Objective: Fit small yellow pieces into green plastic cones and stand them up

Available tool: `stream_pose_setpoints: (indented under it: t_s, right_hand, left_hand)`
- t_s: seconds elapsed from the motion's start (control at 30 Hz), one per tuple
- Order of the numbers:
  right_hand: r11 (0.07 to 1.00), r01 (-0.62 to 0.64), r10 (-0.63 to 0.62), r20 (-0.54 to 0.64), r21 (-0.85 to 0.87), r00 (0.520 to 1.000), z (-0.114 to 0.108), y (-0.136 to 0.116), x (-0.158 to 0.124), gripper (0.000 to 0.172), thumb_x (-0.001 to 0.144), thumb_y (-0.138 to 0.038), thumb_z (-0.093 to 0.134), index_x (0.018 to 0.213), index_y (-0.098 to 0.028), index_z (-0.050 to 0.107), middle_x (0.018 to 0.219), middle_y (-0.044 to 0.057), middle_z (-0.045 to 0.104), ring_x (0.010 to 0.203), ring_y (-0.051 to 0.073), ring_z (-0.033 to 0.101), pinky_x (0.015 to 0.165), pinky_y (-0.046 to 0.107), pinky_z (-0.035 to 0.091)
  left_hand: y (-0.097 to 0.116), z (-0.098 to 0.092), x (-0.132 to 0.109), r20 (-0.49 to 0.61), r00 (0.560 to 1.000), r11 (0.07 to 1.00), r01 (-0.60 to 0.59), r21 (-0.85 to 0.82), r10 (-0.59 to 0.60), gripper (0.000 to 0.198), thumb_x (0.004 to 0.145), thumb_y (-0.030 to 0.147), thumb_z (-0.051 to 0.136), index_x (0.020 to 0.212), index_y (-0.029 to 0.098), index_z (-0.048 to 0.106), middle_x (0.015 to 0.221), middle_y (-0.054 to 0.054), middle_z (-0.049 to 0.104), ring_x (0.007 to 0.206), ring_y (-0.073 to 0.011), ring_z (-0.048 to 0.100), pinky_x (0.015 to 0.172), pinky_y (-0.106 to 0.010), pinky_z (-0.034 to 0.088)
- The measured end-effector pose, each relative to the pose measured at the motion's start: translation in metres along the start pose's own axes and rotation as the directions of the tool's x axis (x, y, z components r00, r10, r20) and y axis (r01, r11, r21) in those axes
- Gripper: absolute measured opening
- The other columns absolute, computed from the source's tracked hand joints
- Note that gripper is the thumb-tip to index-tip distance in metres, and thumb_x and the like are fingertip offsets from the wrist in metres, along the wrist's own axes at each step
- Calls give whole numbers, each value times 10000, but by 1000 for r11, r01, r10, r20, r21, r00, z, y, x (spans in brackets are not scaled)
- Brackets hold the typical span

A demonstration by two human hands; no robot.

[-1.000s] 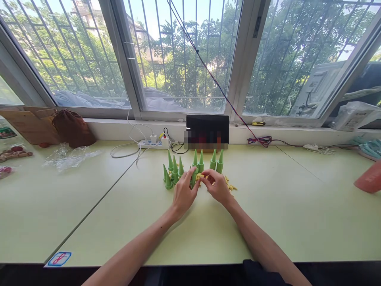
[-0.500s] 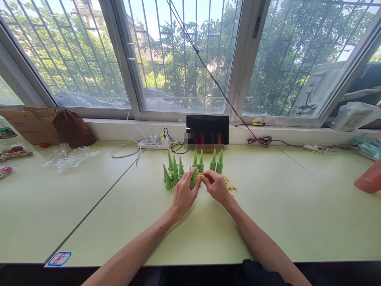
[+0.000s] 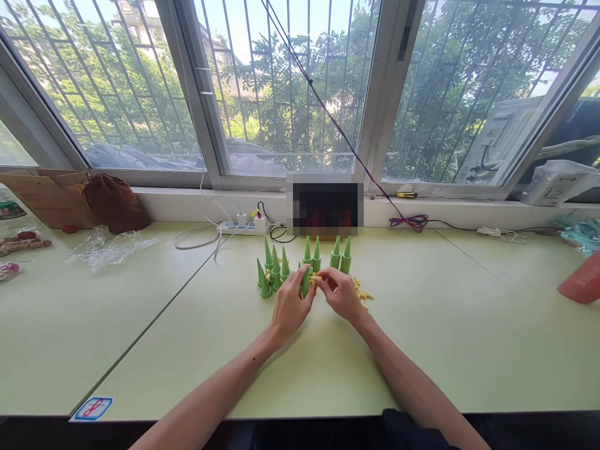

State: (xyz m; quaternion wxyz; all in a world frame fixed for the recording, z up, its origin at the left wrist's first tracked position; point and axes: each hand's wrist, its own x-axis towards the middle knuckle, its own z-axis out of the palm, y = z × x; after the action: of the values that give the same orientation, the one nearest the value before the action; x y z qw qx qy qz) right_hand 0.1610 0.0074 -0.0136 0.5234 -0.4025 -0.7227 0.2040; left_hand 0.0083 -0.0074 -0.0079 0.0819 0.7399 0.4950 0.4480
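Note:
My left hand [image 3: 291, 300] is closed around a green plastic spike [image 3: 306, 282], with thumb and fingers on either side of it. The fingertips of my right hand [image 3: 342, 292] pinch a small yellow piece [image 3: 318, 279] close against that spike; its exact shape is too small to make out. Left of my hands stands a cluster of green cone-shaped spikes [image 3: 276, 265], points up. Behind my hands are two more pairs, one with a green spike [image 3: 317, 253] and one with a green spike [image 3: 345, 257]. Loose yellow pieces [image 3: 362, 292] lie beside my right hand.
A dark screen [image 3: 325, 206] leans at the back, partly blurred out. Left of it are a power strip [image 3: 242, 226] with cables, a brown drawstring bag [image 3: 115, 205] and clear plastic wrap [image 3: 107, 245]. A red object [image 3: 580, 279] lies at the table's right edge.
Hardly anything differs. Both hands stay in the same place, with the same hold on the green spike and the yellow piece.

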Motion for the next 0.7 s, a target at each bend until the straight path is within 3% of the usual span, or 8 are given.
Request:
stream_pose_setpoints:
  t_s: [0.7]
  right_hand:
    - [1000, 3, -3, 10, 6, 1000, -1, 0, 0, 221, 935, -341, 495, 843, -179, 613, 736, 24, 606, 598, 129, 500, 553, 244, 400]
  left_hand:
    - [-1, 1, 0, 4, 1000, 1000, -13, -6, 13, 380, 891, 330, 552, 1258, 245, 503, 978, -14, 642, 501, -73, 439, 567, -226, 436]
